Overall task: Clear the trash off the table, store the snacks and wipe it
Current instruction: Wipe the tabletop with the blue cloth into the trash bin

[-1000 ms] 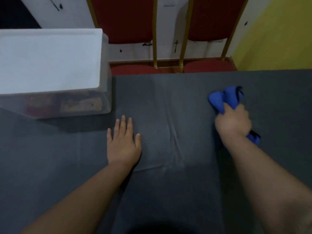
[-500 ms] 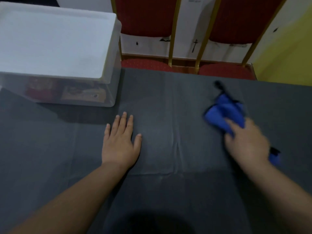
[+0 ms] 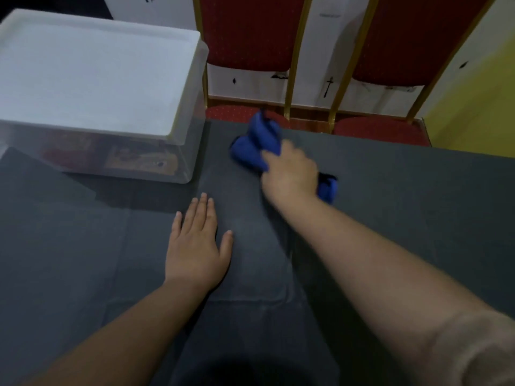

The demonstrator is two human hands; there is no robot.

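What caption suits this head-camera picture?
Right hand wipes the dark table with a blue cloth; left hand rests flat.

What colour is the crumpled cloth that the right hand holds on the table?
The crumpled cloth is bright blue with a thin dark edge, seen in the head view.

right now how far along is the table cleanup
No trash shows on the dark grey tablecloth. Packets sit inside the lidded clear plastic box, so storing looks done. Wiping is underway: the right hand grips a bunched blue cloth; the left hand lies flat.
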